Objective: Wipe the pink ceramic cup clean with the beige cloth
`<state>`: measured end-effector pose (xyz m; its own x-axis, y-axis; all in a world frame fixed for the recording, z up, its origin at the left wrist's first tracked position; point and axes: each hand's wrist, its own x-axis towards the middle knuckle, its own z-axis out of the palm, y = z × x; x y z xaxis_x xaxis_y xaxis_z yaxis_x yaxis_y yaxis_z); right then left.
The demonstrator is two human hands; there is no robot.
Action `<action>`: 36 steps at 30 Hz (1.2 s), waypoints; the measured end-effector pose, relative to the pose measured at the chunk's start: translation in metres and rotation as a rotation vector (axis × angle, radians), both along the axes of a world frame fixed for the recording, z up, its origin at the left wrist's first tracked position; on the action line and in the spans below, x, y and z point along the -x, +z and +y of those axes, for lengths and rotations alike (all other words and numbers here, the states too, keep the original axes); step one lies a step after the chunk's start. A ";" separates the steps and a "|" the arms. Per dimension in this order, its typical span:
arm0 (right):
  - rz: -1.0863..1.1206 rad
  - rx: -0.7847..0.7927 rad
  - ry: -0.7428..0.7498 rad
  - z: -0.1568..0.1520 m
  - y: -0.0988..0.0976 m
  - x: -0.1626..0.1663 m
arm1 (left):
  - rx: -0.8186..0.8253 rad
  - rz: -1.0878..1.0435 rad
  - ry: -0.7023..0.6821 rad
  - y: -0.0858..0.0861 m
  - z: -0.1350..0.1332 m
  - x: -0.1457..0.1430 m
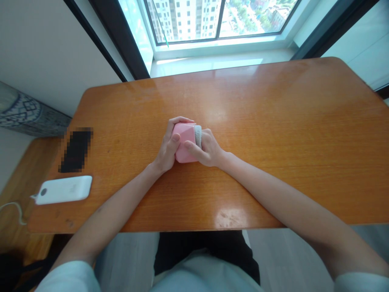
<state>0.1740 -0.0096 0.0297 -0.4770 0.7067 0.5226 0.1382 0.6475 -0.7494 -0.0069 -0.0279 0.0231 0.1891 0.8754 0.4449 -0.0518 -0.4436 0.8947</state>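
Observation:
A small pink box-like object with angled faces (186,130) is held just above or on the middle of the table; I cannot tell which. My left hand (166,151) wraps round its left side, with the thumb on the near face and fingers over the far edge. At its right end a strip of grey fuzzy cloth (198,135) shows. My right hand (210,151) closes over that cloth, its thumb pressed on the pink surface. The right fingers are mostly hidden behind the cloth and palm.
The brown wooden table (273,121) spans the view. On its left side lie a white rounded device (65,190) with a cable and a dark pixelated rectangle (75,150). Beyond the back edge is a window (219,24). Patterned fabric (33,111) hangs at far left.

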 end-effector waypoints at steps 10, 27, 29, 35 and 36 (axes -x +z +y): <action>-0.009 -0.010 0.010 0.001 0.002 0.000 | 0.002 -0.008 0.006 0.003 0.000 -0.001; 0.007 0.021 0.018 0.002 0.002 -0.001 | -0.016 0.002 0.017 -0.003 0.000 -0.001; 0.039 0.078 0.042 0.003 0.004 -0.001 | -0.085 -0.002 0.041 -0.010 0.003 0.000; 0.260 0.468 0.029 0.010 -0.001 0.000 | -0.357 0.207 0.070 -0.020 0.021 0.018; 0.287 0.519 0.017 0.012 -0.003 0.000 | -0.384 0.272 0.059 -0.019 0.026 0.023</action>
